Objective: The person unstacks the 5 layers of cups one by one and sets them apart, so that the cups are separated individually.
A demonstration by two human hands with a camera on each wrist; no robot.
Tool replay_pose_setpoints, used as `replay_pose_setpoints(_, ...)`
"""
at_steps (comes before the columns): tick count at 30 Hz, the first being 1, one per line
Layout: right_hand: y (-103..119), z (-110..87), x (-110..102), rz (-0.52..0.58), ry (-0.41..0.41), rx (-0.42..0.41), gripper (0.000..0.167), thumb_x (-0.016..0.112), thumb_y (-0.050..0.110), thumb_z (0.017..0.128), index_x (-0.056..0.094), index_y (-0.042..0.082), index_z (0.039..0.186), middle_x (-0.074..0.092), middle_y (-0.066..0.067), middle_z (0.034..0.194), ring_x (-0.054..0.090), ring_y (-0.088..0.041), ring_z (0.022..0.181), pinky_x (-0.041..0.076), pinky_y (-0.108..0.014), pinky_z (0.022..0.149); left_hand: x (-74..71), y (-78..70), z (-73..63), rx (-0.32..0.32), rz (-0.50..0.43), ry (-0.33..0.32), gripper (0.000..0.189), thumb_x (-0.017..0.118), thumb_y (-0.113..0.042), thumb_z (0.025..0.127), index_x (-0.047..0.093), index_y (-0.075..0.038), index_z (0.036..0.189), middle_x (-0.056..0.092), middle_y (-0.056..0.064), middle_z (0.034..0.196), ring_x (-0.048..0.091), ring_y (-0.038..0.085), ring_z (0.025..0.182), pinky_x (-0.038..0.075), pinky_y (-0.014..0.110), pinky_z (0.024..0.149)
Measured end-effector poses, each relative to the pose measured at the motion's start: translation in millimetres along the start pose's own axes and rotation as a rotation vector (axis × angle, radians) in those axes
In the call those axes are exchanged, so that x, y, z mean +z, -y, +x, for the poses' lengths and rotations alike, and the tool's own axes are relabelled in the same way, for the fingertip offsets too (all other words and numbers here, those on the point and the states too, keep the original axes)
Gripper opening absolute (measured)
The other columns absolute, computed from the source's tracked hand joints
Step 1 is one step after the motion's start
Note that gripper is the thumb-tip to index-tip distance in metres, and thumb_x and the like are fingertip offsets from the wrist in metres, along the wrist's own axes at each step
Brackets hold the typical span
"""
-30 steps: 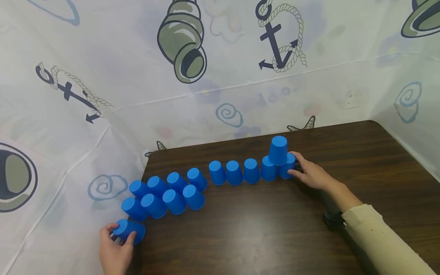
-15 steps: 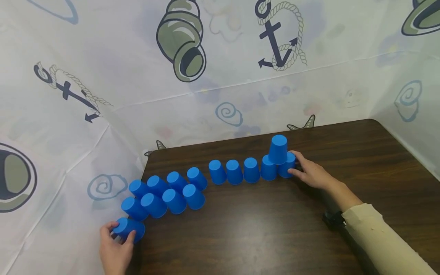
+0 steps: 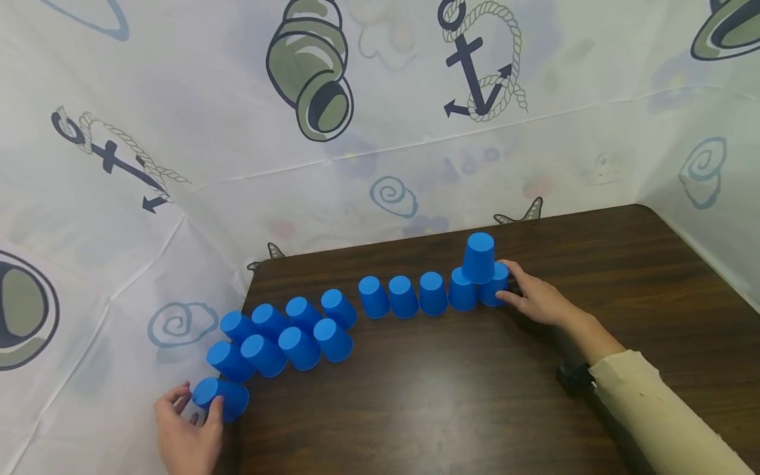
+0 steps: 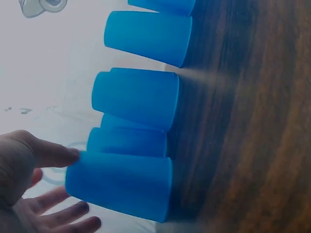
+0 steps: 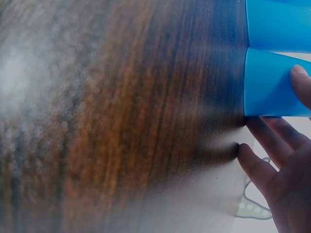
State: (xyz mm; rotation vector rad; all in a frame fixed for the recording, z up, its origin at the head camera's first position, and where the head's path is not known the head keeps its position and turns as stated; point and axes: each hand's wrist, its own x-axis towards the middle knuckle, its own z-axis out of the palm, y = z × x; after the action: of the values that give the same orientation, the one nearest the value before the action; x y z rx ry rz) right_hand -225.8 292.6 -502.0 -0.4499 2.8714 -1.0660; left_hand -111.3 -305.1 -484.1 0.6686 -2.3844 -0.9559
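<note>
Upside-down blue plastic cups stand on a dark wooden table. At the table's left edge, my left hand is beside the nearest cup. In the left wrist view its thumb meets the edge of that cup's closed end, while the other fingers are spread away from the wall. My right hand holds the rightmost cup of the back row between thumb and fingers. Bridging that cup and its neighbour is one raised cup. The right thumb lies on the cup wall.
Two rows of cups, back and front, fill the left side of the table. Three single cups, one of them in the middle, continue toward the raised cup. A printed white cloth hangs behind and at both sides.
My left hand has loosened from the nearest left cup and shifted left, its fingers drawing away. The cups and my right hand keep their places.
</note>
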Motion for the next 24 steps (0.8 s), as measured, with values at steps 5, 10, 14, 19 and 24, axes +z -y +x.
replay_pose_setpoints(5,0,-0.6,1,-0.002,-0.005,-0.011,0.067,0.055,0.038,0.100,0.019,0.014,0.151,0.044,-0.032,0.141,0.047,-0.051,0.125,0.036,-0.073,0.094,-1.1,-16.9,-5.1,0.065,0.010,-0.145,0.053,0.067,-0.019,0.091,0.041,-0.004,0.135,0.045,0.010,0.146,0.041,0.031,0.136,0.042,0.059,0.100)
replay_pose_setpoints(10,0,-0.8,1,0.001,-0.006,-0.016,0.067,0.055,0.037,0.100,0.019,0.014,0.151,0.044,-0.032,0.141,0.047,-0.051,0.125,0.036,-0.073,0.095,-0.1,-45.2,-14.5,0.220,-0.039,-0.287,0.044,0.068,-0.020,0.090,0.052,-0.006,0.129,0.052,0.006,0.139,0.048,0.020,0.128,0.044,0.050,0.101)
replay_pose_setpoints(14,0,-1.2,0,0.006,-0.007,-0.017,0.066,0.055,0.037,0.100,0.019,0.014,0.151,0.044,-0.031,0.141,0.046,-0.051,0.125,0.036,-0.072,0.095,11.8,-68.3,-25.6,0.505,-0.161,-0.330,0.032,0.071,-0.012,0.088,0.060,0.001,0.115,0.060,0.010,0.129,0.057,0.023,0.116,0.047,0.034,0.099)
replay_pose_setpoints(19,-1,-1.0,0,0.003,-0.004,-0.012,0.067,0.054,0.038,0.100,0.019,0.013,0.151,0.044,-0.032,0.141,0.046,-0.052,0.125,0.036,-0.073,0.095,48.4,-103.3,-50.5,0.856,-0.298,-0.156,0.026,0.073,0.001,0.080,0.062,0.004,0.104,0.064,0.016,0.121,0.061,0.031,0.108,0.043,0.022,0.100)
replay_pose_setpoints(24,0,-1.0,0,0.003,0.001,-0.010,0.067,0.053,0.039,0.101,0.018,0.013,0.151,0.044,-0.033,0.141,0.046,-0.052,0.126,0.036,-0.073,0.095,89.3,-138.0,-77.4,1.002,-0.404,0.099,0.030,0.071,0.001,0.082,0.061,0.000,0.110,0.062,0.014,0.122,0.061,0.029,0.107,0.046,0.026,0.100)
